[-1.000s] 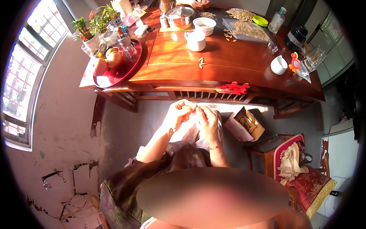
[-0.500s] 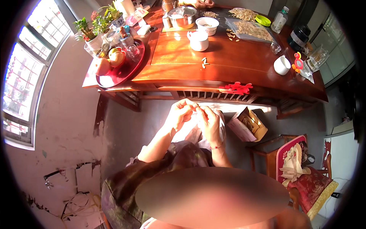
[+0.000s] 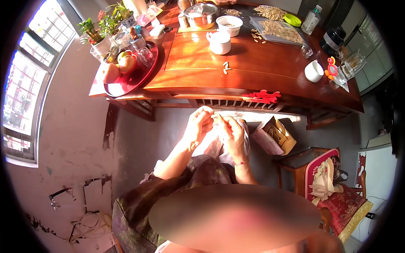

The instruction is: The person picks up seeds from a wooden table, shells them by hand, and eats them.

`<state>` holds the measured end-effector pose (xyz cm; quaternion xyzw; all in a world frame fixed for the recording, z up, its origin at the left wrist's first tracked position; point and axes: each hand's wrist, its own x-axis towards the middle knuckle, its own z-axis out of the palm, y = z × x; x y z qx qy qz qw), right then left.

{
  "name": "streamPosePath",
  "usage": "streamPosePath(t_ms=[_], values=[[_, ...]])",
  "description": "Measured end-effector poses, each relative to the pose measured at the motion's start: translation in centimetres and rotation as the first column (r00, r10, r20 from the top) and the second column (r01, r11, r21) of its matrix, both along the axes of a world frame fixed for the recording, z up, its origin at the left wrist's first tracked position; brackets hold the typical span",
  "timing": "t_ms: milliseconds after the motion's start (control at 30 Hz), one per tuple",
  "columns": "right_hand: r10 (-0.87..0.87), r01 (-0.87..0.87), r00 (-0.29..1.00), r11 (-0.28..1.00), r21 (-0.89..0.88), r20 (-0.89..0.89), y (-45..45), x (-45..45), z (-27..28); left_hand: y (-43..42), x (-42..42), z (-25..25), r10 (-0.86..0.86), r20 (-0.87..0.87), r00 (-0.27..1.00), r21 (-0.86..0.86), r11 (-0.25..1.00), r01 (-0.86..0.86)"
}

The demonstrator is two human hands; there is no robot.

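My left hand [image 3: 200,125] and my right hand [image 3: 232,131] are raised over my lap, in front of the table's near edge. Thumb and fingers are pinched together on both. A small tan sliver [image 3: 216,115] shows between the fingertips, at the right hand's side; it is too small to name. Whatever the left fingertips pinch is hidden. Beyond the hands, several small pale pod-like pieces [image 3: 227,67] lie on the tabletop, with a white mug [image 3: 220,44] behind them.
The wooden table [image 3: 190,76] bears a red tray [image 3: 147,69] with fruit, a white bowl [image 3: 229,26], a steel pot [image 3: 201,17], a bag of pale pieces [image 3: 278,32] and another white cup [image 3: 314,71]. An open cardboard box [image 3: 274,137] stands on the floor, near a chair [image 3: 314,173].
My fingertips have drawn slightly apart, the left hand shifting a little up and left. The tan sliver shows more plainly between them.
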<state>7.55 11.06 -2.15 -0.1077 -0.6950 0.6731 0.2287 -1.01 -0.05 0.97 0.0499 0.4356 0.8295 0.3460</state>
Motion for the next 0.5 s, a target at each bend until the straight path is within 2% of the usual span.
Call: streamPosePath(t_ms=[33, 100, 133, 167, 200, 267, 300, 367, 400, 500], values=[[0.001, -0.001, 1.0, 1.0, 0.002, -0.002, 0.0, 0.1, 0.7, 0.0, -0.1, 0.0, 0.001, -0.002, 1.0, 0.002, 1.0, -0.001], [0.076, -0.072, 0.997, 0.952, -0.299, 0.002, 0.2, 0.5, 2.1, 0.1, -0.4, 0.0, -0.005, 0.214, 0.977, 0.094, 0.995, -0.016], [0.054, -0.074, 0.997, 0.91, -0.409, -0.06, 0.1, 0.3, 1.0, 0.0, -0.6, -0.5, -0.007, 0.216, 0.976, 0.095, 0.995, -0.013], [0.051, -0.073, 0.997, 0.911, -0.405, -0.064, 0.5, 0.2, 1.1, -0.1, -1.1, -1.0, -0.093, 0.241, 0.966, 0.212, 0.976, 0.041], [0.057, -0.081, 0.997, 0.85, -0.521, -0.061, 0.8, 0.4, 1.1, -0.3, -1.3, -1.3, -0.178, 0.26, 0.949, 0.325, 0.942, 0.087], [0.03, -0.065, 0.998, 0.683, -0.727, -0.061, 1.0, 0.5, 1.5, -0.2, -1.4, -1.0, -0.183, 0.318, 0.93, 0.344, 0.937, 0.067], [0.03, -0.065, 0.998, 0.683, -0.727, -0.061, 1.1, 0.4, 1.2, -0.2, -1.4, -0.9, -0.189, 0.375, 0.908, 0.36, 0.932, 0.045], [0.017, -0.266, 0.959, 0.399, -0.878, -0.283, 1.3, 0.0, -0.1, -0.2, -1.4, -0.9, -0.197, 0.411, 0.89, 0.387, 0.922, 0.026], [0.076, -0.37, 0.926, 0.38, -0.848, -0.37, 1.6, 0.1, -0.3, -0.2, -1.4, -0.9, -0.207, 0.444, 0.872, 0.413, 0.911, 0.005], [0.092, -0.461, 0.884, 0.34, -0.82, -0.459, 1.8, 0.1, -0.1, -0.2, -1.5, -0.9, -0.221, 0.463, 0.858, 0.45, 0.893, -0.013]])
